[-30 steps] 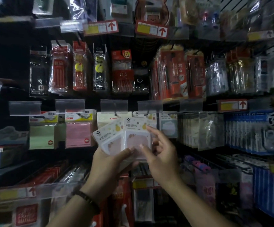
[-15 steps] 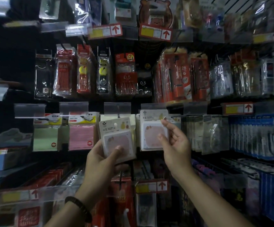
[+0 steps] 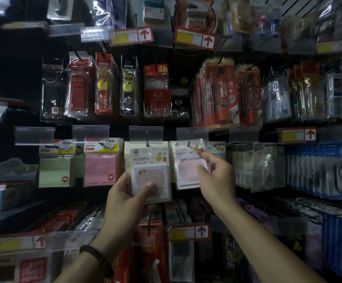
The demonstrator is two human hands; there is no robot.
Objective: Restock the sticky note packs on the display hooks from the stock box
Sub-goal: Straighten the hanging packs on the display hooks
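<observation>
Left hand [image 3: 125,199] grasps a "BE HAPPY" sticky note pack [image 3: 149,172] below its hook [image 3: 147,144]; right hand [image 3: 215,180] pinches a second pack [image 3: 186,166] hanging on the adjacent hook [image 3: 188,143].

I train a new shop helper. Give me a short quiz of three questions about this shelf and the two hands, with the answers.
1. True or false: the left hand holds a white "BE HAPPY" sticky note pack with a pink pad.
2. Which plain pack hangs directly left of the pink rectangular sticky note pack? A. green B. blue C. orange
3. Short answer: which hand is on the second white "BE HAPPY" pack at the metal display hook?

Key
1. True.
2. A, the green pack.
3. The right hand.
</observation>
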